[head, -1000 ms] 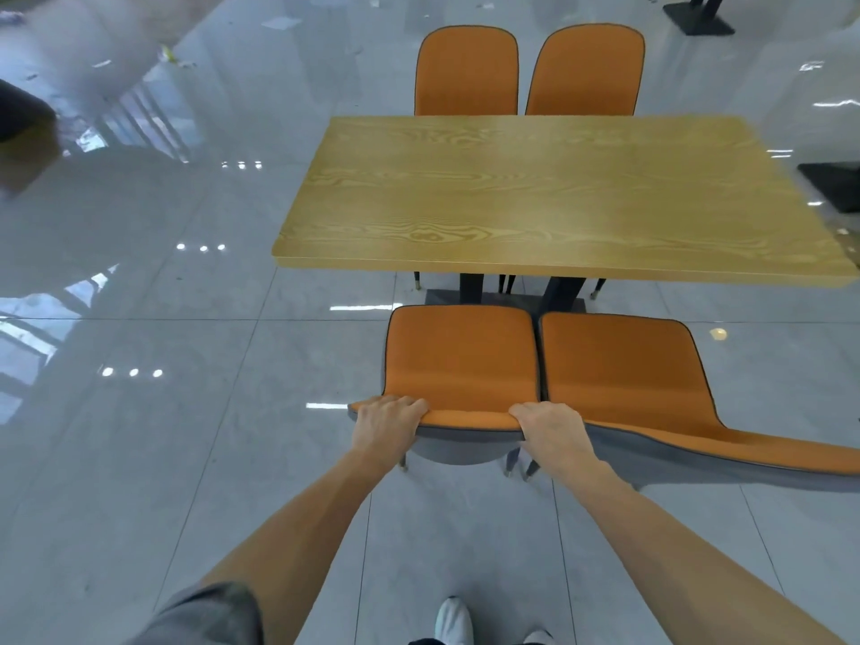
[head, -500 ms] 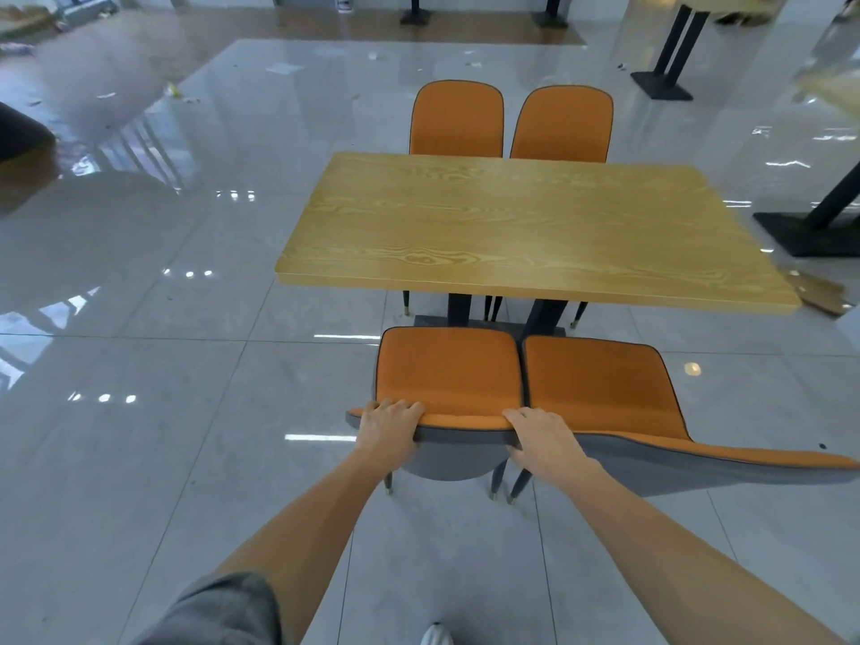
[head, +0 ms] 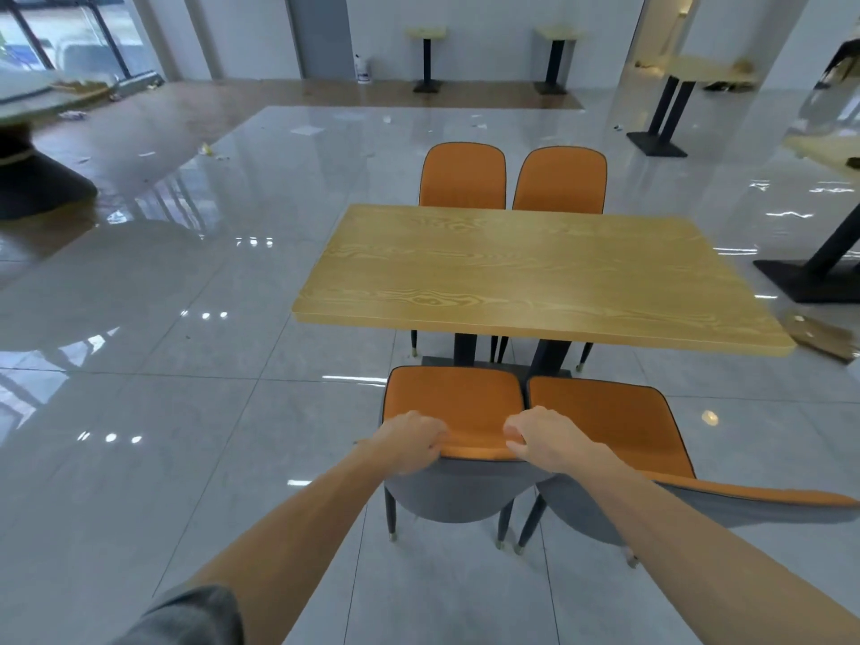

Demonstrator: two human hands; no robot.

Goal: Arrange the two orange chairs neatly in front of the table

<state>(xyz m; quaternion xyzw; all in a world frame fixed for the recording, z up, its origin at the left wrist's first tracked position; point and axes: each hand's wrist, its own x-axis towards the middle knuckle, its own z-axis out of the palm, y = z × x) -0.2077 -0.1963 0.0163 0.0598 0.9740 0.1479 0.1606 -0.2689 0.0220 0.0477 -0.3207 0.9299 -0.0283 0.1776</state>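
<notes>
The top edge of the left orange chair (head: pixel 453 405)'s backrest is clamped from both sides: the left grip (head: pixel 409 442) is curled over its left corner, the right grip (head: pixel 544 439) over its right corner. The chair is seen standing on the tiled floor (head: pixel 186 412), just short of the counter (head: pixel 535 272)'s near edge. The right orange chair (head: pixel 605 421) is pressed up beside it, backrests touching. Two more orange chairs (head: pixel 512 179) are lined up at the far side.
</notes>
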